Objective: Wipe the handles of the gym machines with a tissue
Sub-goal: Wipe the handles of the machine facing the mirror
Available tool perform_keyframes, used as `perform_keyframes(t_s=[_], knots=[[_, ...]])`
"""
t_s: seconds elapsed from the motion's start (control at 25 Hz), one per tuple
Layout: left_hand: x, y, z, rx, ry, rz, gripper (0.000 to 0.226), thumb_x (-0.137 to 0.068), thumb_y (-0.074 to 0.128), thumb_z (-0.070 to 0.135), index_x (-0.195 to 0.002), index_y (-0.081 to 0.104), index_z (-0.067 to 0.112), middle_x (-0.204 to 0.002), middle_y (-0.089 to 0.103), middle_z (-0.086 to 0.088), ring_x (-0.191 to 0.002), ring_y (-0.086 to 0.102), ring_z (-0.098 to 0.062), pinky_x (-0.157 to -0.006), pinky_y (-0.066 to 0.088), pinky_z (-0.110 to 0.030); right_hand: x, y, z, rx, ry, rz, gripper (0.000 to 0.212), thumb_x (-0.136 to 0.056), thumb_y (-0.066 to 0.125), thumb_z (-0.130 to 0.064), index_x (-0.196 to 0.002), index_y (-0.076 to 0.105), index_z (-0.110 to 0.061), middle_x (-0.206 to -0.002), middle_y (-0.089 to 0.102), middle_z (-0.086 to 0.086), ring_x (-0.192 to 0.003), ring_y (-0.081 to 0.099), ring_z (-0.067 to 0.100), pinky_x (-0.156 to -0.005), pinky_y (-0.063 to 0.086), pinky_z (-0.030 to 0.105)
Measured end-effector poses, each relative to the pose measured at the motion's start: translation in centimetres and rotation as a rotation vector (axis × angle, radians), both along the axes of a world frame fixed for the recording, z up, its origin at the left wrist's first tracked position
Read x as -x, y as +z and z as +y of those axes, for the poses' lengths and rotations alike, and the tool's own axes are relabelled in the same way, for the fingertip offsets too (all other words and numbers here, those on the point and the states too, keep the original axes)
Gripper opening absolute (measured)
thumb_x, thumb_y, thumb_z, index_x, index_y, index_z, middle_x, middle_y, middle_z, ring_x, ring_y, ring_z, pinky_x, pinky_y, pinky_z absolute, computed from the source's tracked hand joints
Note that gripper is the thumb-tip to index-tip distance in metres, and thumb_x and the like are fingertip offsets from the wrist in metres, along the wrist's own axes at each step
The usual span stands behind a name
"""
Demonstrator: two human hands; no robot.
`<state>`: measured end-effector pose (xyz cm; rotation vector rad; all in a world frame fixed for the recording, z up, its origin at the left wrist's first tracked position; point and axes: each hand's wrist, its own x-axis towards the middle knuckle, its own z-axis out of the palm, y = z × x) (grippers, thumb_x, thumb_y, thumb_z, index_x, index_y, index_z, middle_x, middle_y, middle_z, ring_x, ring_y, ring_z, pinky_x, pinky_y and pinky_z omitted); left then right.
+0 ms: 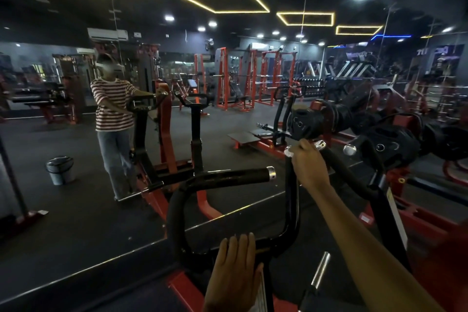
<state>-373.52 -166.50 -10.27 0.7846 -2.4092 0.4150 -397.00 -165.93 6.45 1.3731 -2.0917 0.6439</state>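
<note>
A white tissue is sitting at the top end of an upright black handle of a gym machine, just right of the picture's middle. The right hand is gripping that handle top with its fingers curled round it, bunching the tissue between palm and bar, so that only a small crumpled edge is showing at the hand's left side. The arm is reaching in from the lower right corner.

The left hand is resting lower down on the curved black bar of the same machine, its fingers lying straight and pressed together, pointing away from the camera. A second handle with a silver end cap is sticking out sideways between the two hands.

Black weight plates are hanging on the machine just behind the right hand. A wall mirror on the left is showing a person in a striped shirt, with a grey bin standing on the floor beside them.
</note>
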Motion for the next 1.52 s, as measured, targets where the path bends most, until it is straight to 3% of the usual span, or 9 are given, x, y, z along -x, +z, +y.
perform_keyframes(t_s=[0.12, 0.28, 0.6, 0.84, 1.04, 1.16, 1.32, 1.44, 1.52], knots=[[0.0, -0.2, 0.1, 0.027, 0.002, 0.003, 0.056, -0.1, 0.012, 0.036, -0.124, 0.049, 0.003, -0.112, 0.066, -0.013, -0.101, 0.057, -0.03, -0.098, 0.039, -0.046, -0.1, -0.5, 0.3, -0.015, 0.029, 0.0, 0.022, -0.087, 0.057, -0.004, -0.108, 0.063, -0.005, -0.119, 0.055, 0.012, -0.109, 0.055, 0.025, -0.091, 0.047, 0.032], [0.0, 0.0, 0.2, -0.04, -0.02, -0.005, 0.065, -0.1, 0.011, 0.037, -0.12, 0.061, 0.002, -0.115, 0.066, -0.015, -0.1, 0.064, -0.032, -0.093, 0.049, -0.047, -0.5, -1.7, 0.6, 0.01, 0.078, -0.059, 0.023, -0.086, 0.058, 0.0, -0.107, 0.065, -0.001, -0.117, 0.056, 0.013, -0.109, 0.054, 0.028, -0.093, 0.048, 0.035], [0.0, 0.0, 0.2, -0.067, -0.047, 0.012, 0.063, -0.1, 0.012, 0.038, -0.124, 0.058, 0.002, -0.115, 0.065, -0.014, -0.102, 0.063, -0.03, -0.093, 0.049, -0.046, -2.0, -4.3, 2.3, 0.011, 0.096, -0.078, 0.022, -0.086, 0.059, -0.002, -0.107, 0.065, 0.002, -0.107, 0.058, 0.012, -0.104, 0.055, 0.027, -0.09, 0.049, 0.033], [0.0, 0.3, 0.3, -0.031, -0.054, 0.008, 0.055, -0.092, 0.033, 0.039, -0.124, 0.058, 0.002, -0.114, 0.064, -0.013, -0.1, 0.062, -0.028, -0.093, 0.05, -0.044, -3.6, -6.1, 3.6, 0.009, 0.092, -0.102, 0.026, -0.089, 0.057, -0.007, -0.113, 0.062, 0.001, -0.114, 0.056, 0.012, -0.108, 0.053, 0.026, -0.091, 0.05, 0.034], [0.4, 0.9, 0.2, -0.055, -0.063, 0.016, 0.051, -0.092, 0.034, 0.04, -0.117, 0.06, 0.004, -0.109, 0.064, -0.01, -0.095, 0.062, -0.025, -0.086, 0.053, -0.043, -5.1, -8.8, 5.4, 0.017, 0.132, -0.106, 0.023, -0.085, 0.063, -0.008, -0.107, 0.066, -0.003, -0.109, 0.059, 0.009, -0.103, 0.057, 0.022, -0.084, 0.053, 0.029], [0.8, 1.6, -0.1, -0.09, -0.094, 0.02, 0.047, -0.092, 0.031, 0.042, -0.11, 0.061, 0.009, -0.101, 0.064, -0.006, -0.087, 0.062, -0.021, -0.08, 0.053, -0.04, -6.5, -11.2, 6.8, 0.031, 0.177, -0.126, 0.018, -0.079, 0.07, -0.005, -0.097, 0.068, -0.002, -0.097, 0.061, 0.009, -0.09, 0.062, 0.023, -0.072, 0.057, 0.032], [1.4, 1.8, -0.7, -0.048, -0.103, -0.039, 0.058, -0.093, 0.03, 0.042, -0.129, 0.051, 0.002, -0.128, 0.058, -0.015, -0.118, 0.056, -0.029, -0.098, 0.047, -0.047, -8.6, -13.9, 8.6, 0.047, 0.225, -0.374, 0.019, -0.086, 0.056, -0.004, -0.103, 0.062, 0.003, -0.104, 0.056, 0.016, -0.093, 0.055, 0.028, -0.08, 0.045, 0.03], [2.0, 2.3, -1.5, 0.026, -0.129, -0.054, 0.064, -0.093, 0.032, 0.044, -0.141, 0.036, 0.001, -0.147, 0.036, -0.019, -0.137, 0.035, -0.03, -0.112, 0.026, -0.048, -9.4, -14.8, 9.2, 0.08, 0.273, -0.451, 0.033, -0.09, 0.045, -0.025, -0.113, 0.059, -0.006, -0.105, 0.048, -0.007, -0.094, 0.045, 0.005, -0.083, 0.038, 0.018], [2.1, 2.6, -1.9, 0.055, -0.142, -0.057, 0.068, -0.094, 0.033, 0.047, -0.143, 0.028, 0.001, -0.15, 0.028, -0.02, -0.14, 0.028, -0.03, -0.111, 0.017, -0.047, -9.1, -14.8, 9.1, 0.129, 0.296, -0.471, 0.027, -0.093, 0.044, -0.026, -0.11, 0.059, -0.012, -0.098, 0.043, -0.02, -0.087, 0.043, -0.007, -0.082, 0.041, 0.016]])
